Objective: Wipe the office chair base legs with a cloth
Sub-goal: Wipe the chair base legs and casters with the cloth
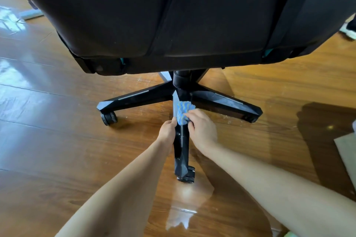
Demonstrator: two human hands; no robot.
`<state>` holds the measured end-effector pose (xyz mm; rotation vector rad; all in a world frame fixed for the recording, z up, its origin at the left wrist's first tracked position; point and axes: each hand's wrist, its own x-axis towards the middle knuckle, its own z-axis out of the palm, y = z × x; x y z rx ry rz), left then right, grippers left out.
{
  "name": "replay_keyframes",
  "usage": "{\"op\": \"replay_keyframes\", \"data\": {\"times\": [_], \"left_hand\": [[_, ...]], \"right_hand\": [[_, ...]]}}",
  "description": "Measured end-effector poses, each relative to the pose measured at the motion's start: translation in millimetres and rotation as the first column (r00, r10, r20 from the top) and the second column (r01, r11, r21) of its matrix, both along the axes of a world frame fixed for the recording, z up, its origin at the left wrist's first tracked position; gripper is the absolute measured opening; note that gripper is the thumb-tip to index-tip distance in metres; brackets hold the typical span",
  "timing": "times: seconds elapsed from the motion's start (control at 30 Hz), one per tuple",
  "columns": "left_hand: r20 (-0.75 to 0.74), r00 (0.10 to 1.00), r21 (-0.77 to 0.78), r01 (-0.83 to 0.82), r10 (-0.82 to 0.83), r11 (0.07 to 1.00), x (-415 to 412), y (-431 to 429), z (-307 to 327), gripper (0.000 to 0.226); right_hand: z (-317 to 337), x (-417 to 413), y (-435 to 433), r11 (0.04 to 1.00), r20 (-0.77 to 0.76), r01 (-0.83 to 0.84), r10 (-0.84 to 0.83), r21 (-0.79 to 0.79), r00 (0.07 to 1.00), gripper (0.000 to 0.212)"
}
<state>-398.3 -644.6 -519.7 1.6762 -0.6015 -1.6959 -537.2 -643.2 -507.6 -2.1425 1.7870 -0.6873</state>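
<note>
The right hand (201,128) is curled around a blue-and-yellow striped cloth (184,110), pressing it on top of the near leg (180,140) of the black office chair base (181,90). Just across that leg, the left hand (168,131) is closed on the leg's left edge, fingers wrapped against its side; the two hands sit on either side of the same leg, nearly touching the cloth between them. The cloth lies on the upper part of the leg, beyond the fingertips, close to the central column.

From the hands back toward the camera, the leg runs down to its caster (186,176), with bare leg surface exposed along that stretch. Beyond the hands, the hub is overhung by the dark seat (173,15), which leaves little room above the inner ends of the legs.

Three legs show in full: the held one, one reaching out left of the left hand (134,99) ending in a caster (108,118), and one out right of the right hand (227,103) with a caster partly hidden under its tip. Stubs of two more legs show behind the column. Three casters are visible in all.

The glossy wooden floor (57,150) lies open on both sides between the legs. A pale mat edge (346,152) lies far right of the right hand.
</note>
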Motion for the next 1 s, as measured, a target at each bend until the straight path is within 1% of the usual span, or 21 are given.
{"op": "replay_keyframes", "data": {"times": [0.13, 0.27, 0.37, 0.47, 0.6, 0.7, 0.83, 0.93, 1.0], "left_hand": [[0.006, 1.000, 0.009, 0.010, -0.010, 1.000, 3, -8, -6, 0.040], [0.004, 0.999, 0.035, 0.051, -0.051, 0.998, 5, -13, -8, 0.041], [0.006, 0.999, 0.051, 0.050, -0.050, 0.997, 7, -14, -9, 0.043], [0.009, 0.998, 0.062, 0.055, -0.055, 0.997, 13, -16, -9, 0.040], [0.020, 0.991, 0.073, 0.128, -0.130, 0.989, 19, -24, 0, 0.034], [0.008, 0.990, 0.068, 0.138, -0.139, 0.988, 20, -24, 4, 0.032], [0.013, 0.992, 0.044, 0.122, -0.123, 0.992, 17, -22, 1, 0.039], [0.043, 0.992, 0.056, 0.113, -0.115, 0.992, 15, -22, -3, 0.047], [0.066, 0.991, 0.047, 0.111, -0.114, 0.993, 14, -21, -5, 0.048]], "right_hand": [[1, 8, -9, 0.999, -0.001, 0.029, -0.029, 0.024, 1.000, 0.040], [14, 6, -60, 0.999, -0.056, 0.029, -0.026, 0.042, 0.998, 0.041], [20, 2, -88, 0.999, -0.099, 0.003, 0.002, 0.050, 0.995, 0.039], [13, 5, -75, 0.998, -0.056, 0.016, -0.012, 0.064, 0.998, 0.040], [-9, 8, -15, 0.999, 0.032, 0.021, -0.023, 0.045, 0.999, 0.038], [-18, 13, 5, 0.999, 0.091, 0.042, -0.045, 0.034, 0.995, 0.043], [-7, 17, -30, 0.994, 0.063, 0.106, -0.108, 0.029, 0.992, 0.053], [6, 15, -65, 0.986, 0.055, 0.147, -0.151, 0.072, 0.987, 0.061], [9, 15, -70, 0.987, 0.035, 0.135, -0.139, 0.088, 0.990, 0.060]]}}
